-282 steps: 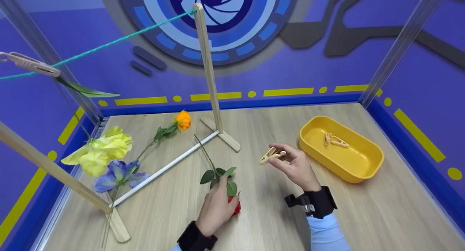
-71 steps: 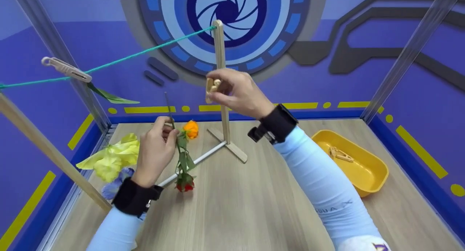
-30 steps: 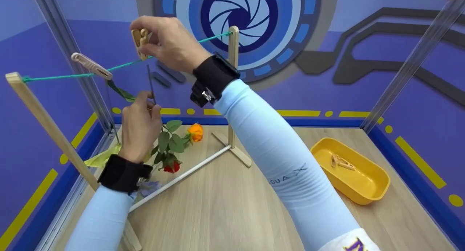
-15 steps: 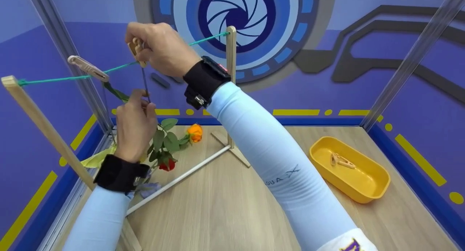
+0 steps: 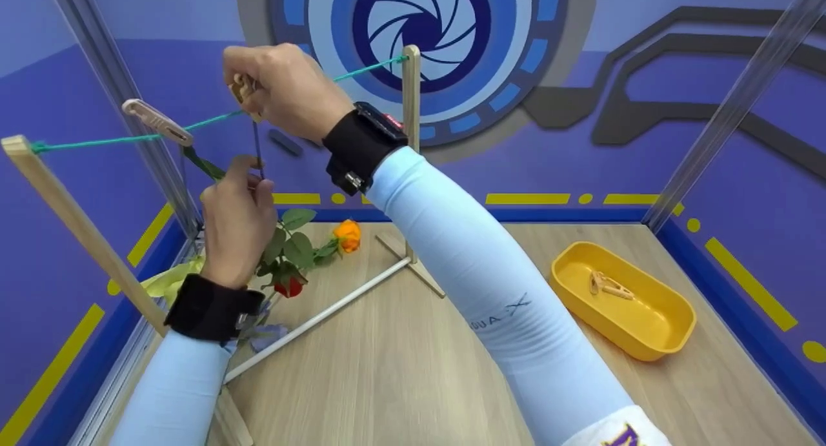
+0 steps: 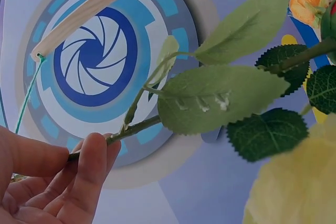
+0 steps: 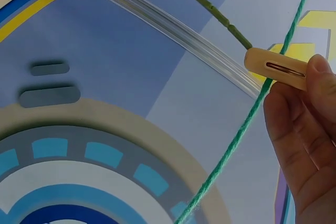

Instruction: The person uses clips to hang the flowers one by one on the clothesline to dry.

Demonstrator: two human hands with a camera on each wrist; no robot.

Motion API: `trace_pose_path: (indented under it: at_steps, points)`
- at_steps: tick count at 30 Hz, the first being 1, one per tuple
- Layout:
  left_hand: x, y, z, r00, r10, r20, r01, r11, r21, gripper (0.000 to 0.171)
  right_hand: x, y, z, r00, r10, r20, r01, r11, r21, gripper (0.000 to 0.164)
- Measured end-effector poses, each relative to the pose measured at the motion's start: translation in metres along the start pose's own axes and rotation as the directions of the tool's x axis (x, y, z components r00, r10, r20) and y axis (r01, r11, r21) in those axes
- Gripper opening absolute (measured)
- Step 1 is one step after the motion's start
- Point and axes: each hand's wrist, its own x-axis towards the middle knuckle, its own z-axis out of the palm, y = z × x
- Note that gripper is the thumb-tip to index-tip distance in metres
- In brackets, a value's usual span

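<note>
"One red rose, bloom down, held up near the green cord. Whose grip?"

"Left hand: thumb and fingers pinched on its stem. Right hand: thumb and fingers pinching a wooden peg that lies across the cord. Stem end meets the peg's tip."

"Step?"

"Pegging stem to cord, I'd judge. Can't tell whether the peg has bitten on the stem."

"Next move?"

"Calls, I think, for a steady stem end, the peg let down over stem and cord together, then a check of the hold before the left fingers loosen. Thin stem; could slip."

"Farther out?"

"On the cord, a pale peg, green leaf just below its tip. Yellow bloom low, partly hidden by the left arm. Orange rose beyond the white rod; bluish bloom beside it."

"Containers?"

"Just one: yellow tray, right side of the tabletop, well apart from both hands. Small pegs inside, bunched; probably two, count unsure."
</note>
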Motion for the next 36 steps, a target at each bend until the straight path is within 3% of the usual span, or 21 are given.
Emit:
trace_pose_path:
  at_steps: [14, 27, 36]
  points:
    - [0.0025, 0.0006, 0.0002, 0.999, 0.031, -0.013, -0.031, 0.999, -0.007, 0.024, -0.0036, 0.0022, -0.0022, 0.999, 0.004, 0.048, -0.003, 1.0, -0.005, 0.025]
    - [0.0037, 0.0046, 0.0012, 0.997, -0.071, 0.026, 0.071, 0.997, -0.013, 0.025, -0.0006, 0.0019, 0.0003, 0.991, 0.067, 0.116, -0.067, 0.998, -0.003, 0.035]
    - [0.0018, 0.0038, -0.0004, 0.998, -0.056, 0.026, 0.056, 0.998, -0.009, 0.024, -0.001, -0.001, 0.0034, 0.995, -0.003, 0.102, 0.0, 1.0, 0.023, 0.028]
